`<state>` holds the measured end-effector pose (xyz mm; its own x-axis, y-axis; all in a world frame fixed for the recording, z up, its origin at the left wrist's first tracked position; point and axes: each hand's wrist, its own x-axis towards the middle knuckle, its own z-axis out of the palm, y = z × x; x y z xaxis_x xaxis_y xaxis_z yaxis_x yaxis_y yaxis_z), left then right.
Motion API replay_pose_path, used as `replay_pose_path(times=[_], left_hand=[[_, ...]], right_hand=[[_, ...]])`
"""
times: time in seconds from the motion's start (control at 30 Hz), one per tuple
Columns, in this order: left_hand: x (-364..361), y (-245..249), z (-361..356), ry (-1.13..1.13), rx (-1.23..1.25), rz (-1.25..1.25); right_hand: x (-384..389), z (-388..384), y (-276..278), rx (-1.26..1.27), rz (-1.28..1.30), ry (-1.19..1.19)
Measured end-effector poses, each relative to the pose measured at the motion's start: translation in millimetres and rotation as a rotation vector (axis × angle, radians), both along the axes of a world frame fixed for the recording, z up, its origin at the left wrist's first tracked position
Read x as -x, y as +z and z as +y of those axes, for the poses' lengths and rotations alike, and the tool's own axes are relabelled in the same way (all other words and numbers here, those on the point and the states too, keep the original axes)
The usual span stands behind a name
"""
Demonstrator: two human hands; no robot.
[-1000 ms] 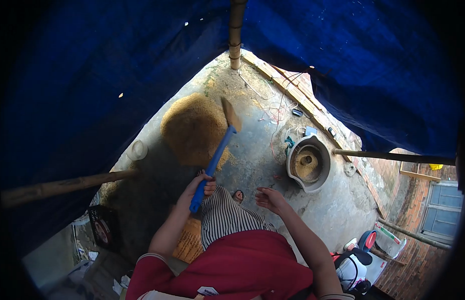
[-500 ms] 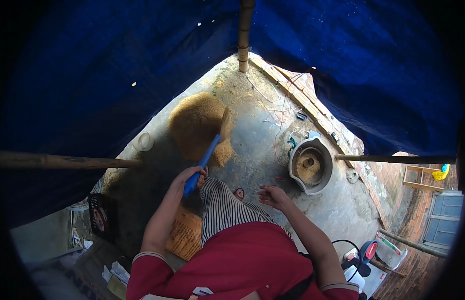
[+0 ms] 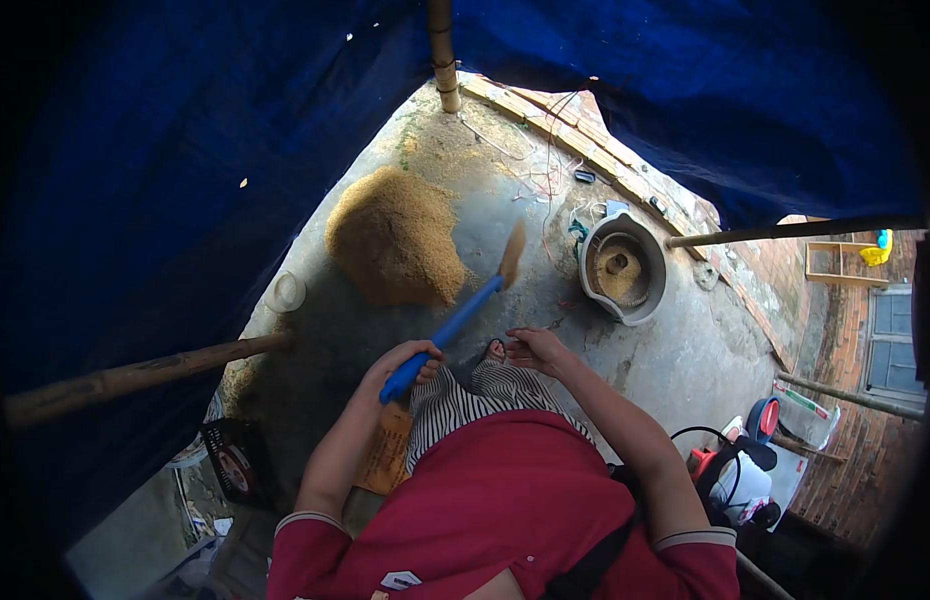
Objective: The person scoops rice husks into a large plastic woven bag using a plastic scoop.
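Note:
My left hand (image 3: 413, 362) is wrapped round the blue handle of a long tool (image 3: 456, 322). The tool's brownish head (image 3: 512, 254), a little blurred, is raised between the heap and the tub. My right hand (image 3: 535, 350) is held in front of my body with its fingers apart and nothing in it. Beyond the left hand lies a heap of golden grain (image 3: 397, 235) on the concrete floor. A grey tub (image 3: 657, 290) at the right holds some grain around a dark round centre piece.
Bamboo poles (image 3: 442, 60) stand ahead and at both sides under a blue tarp (image 3: 215, 130). A white container (image 3: 285, 292) sits left of the heap. Cords and planks (image 3: 605, 165) lie at the far right, a black crate (image 3: 235, 465) at the lower left.
The tool's head has swung right, away from the heap towards the tub. My left hand has shifted right and down slightly. The view has turned, and the right hand remains empty.

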<state>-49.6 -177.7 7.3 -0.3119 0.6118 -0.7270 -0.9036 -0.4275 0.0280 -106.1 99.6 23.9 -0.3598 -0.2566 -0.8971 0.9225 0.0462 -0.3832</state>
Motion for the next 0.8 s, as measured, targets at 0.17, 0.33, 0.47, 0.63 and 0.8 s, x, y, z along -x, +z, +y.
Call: replay_pose_path(times=[0.17, 0.33, 0.47, 0.63, 0.8], left_hand=[[3.4, -76.3, -8.3, -0.112, -0.134, -0.169], [0.2, -96.1, -95.2, 0.035, -0.158, -0.273], [5.9, -84.2, -153.4, 0.076, -0.007, -0.156], [10.8, -36.1, -188.4, -0.018, 0.095, -0.068], [-4.4, 13.9, -203.7, -0.017, 0.203, 0.087]], right_hand=[[-16.1, -18.8, 5.9, -0.079, 0.063, -0.056], [-38.7, -33.6, 2.2, -0.058, 0.051, -0.148], [-53.1, -48.3, -5.3, -0.081, 0.019, -0.166], [-52.5, -67.1, -11.8, -0.085, 0.061, -0.098], [-54.1, -83.8, -8.0, -0.123, 0.089, -0.054]])
